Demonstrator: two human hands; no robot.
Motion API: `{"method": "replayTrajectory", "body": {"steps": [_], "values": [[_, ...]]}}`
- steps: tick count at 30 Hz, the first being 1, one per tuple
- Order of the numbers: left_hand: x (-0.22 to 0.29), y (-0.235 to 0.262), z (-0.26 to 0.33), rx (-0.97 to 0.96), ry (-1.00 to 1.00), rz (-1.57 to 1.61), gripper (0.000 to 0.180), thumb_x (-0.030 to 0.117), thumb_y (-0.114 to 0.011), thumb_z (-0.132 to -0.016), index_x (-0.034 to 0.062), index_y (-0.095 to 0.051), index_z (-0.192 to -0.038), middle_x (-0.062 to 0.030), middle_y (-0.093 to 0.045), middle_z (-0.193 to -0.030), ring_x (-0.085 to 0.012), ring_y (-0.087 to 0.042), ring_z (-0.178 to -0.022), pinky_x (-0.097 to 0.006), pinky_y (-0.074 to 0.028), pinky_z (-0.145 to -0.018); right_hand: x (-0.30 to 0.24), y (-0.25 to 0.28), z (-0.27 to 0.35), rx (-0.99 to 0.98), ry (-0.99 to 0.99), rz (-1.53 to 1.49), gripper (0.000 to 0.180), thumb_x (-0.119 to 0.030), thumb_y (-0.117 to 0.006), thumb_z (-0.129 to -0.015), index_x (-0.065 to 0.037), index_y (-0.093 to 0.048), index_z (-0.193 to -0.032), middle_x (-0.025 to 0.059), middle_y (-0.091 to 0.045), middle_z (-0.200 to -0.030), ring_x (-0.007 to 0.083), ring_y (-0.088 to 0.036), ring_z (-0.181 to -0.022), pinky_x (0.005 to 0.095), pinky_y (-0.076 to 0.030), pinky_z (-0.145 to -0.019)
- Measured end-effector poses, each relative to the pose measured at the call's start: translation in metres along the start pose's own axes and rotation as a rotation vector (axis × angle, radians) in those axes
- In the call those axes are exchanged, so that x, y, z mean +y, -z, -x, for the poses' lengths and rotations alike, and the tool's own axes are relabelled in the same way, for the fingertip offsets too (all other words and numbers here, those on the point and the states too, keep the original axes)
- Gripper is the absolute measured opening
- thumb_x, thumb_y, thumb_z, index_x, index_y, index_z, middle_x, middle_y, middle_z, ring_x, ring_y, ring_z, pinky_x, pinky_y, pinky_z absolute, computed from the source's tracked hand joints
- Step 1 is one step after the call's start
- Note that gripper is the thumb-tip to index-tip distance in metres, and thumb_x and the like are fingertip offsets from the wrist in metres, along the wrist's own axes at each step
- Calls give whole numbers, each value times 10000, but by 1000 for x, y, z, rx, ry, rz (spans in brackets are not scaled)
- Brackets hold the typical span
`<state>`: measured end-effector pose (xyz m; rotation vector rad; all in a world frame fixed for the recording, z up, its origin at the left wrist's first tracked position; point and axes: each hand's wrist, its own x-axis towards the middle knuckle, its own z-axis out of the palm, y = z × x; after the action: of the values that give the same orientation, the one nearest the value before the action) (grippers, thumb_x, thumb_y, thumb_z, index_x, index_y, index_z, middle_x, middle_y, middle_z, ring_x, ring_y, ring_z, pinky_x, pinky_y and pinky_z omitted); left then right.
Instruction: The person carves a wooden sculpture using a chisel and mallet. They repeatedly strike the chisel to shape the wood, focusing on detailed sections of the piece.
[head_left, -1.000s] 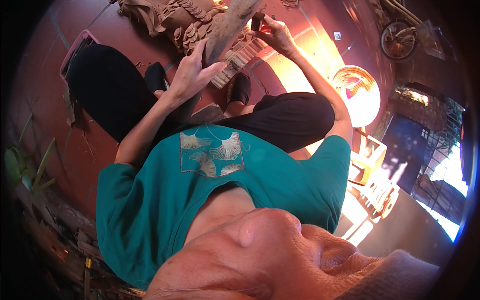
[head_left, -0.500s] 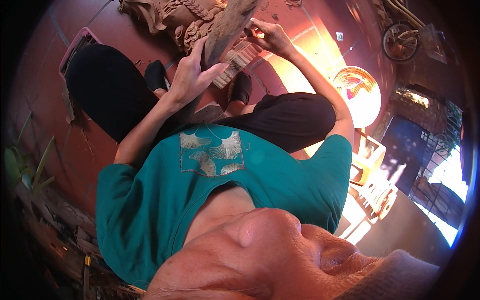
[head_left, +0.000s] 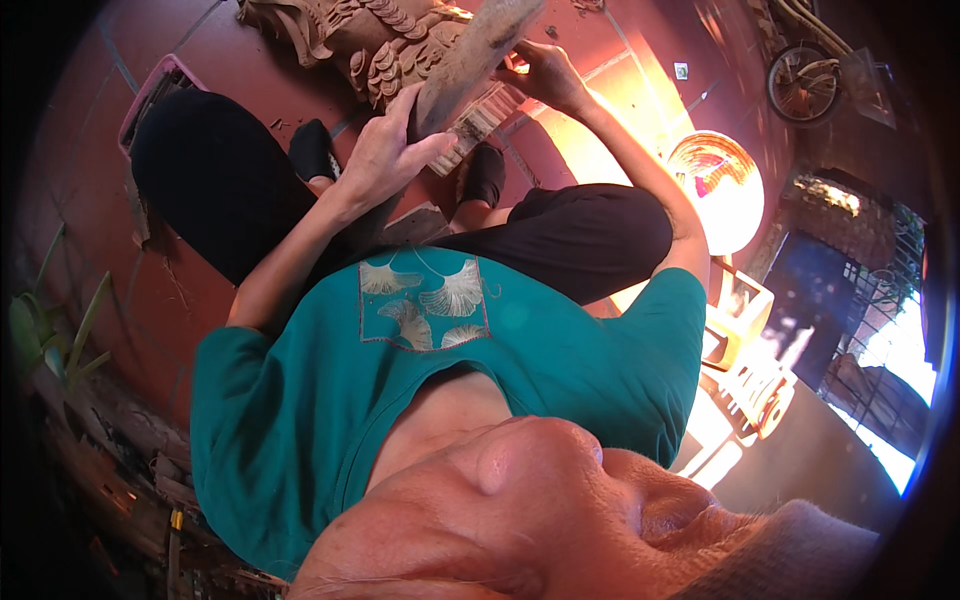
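Head view | left hand (head_left: 378, 165): grip loosely around plank (head_left: 470, 68) | right hand (head_left: 550, 78): grip curled, cannot tell what's held

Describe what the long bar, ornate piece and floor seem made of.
Long bar: probably wood, rough and unpolished, from its blotchy grey-brown surface.
Ornate piece: matt wood or perhaps clay; its even brown relief leaves that open.
Floor: smooth-looking reddish tile, likely ceramic, from its joint lines.

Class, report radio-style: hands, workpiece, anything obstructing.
Left hand on long grey-brown piece. Right hand beside it, hold unclear. Piece blocks view of part of brown carved-looking object.
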<state>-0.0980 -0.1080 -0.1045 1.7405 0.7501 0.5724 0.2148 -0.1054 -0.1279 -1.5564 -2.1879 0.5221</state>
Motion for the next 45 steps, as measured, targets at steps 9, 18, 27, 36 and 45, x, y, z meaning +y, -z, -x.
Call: {"method": "replayTrajectory", "body": {"steps": [9, 18, 27, 36, 45], "values": [[-3, -2, -6, 8, -10, -77, 657, 298, -711, -915, -24, -388, -1388, -296, -690, -984, -418, -709, -932, -436, -533, -819, -4, 0, -5, 1, 74, 77, 407, -286, -790, -856, -112, -613, -1178, 148, -704, -905, 362, -694, -789, 417, -558, -667], [14, 11, -5, 26, 164, 158, 645, 273, -720, -923, -54, -446, -1406, -182, -684, -1113, -198, -644, -985, -333, -513, -898, 9, 12, 4, 150, -62, -42, 363, -297, -804, -885, -55, -640, -1101, 58, -734, -875, 156, -719, -784, 344, -585, -738], [6, -1, -7, 88, -23, 161, 691, 319, -724, -906, -53, -419, -1403, -286, -695, -1085, -353, -711, -1019, -404, -535, -897, 0, 13, 6, 113, -93, -164, 331, -274, -795, -899, -72, -646, -1115, 52, -733, -889, 133, -716, -802, 303, -568, -742], [2, -5, -11, -64, 72, -117, 700, 301, -732, -894, -53, -407, -1404, -302, -690, -1040, -425, -702, -968, -429, -538, -853, 2, 13, 4, 80, -66, -20, 273, -251, -776, -912, -52, -647, -1046, 53, -712, -822, 166, -727, -798, 307, -572, -740], [19, -5, -7, 122, -39, 172, 655, 352, -720, -888, -16, -434, -1349, -310, -674, -1010, -472, -673, -966, -489, -525, -827, 0, 12, 1, 63, -53, -76, 277, -175, -786, -894, -39, -668, -1104, 67, -722, -833, 183, -748, -804, 310, -598, -731]]}}
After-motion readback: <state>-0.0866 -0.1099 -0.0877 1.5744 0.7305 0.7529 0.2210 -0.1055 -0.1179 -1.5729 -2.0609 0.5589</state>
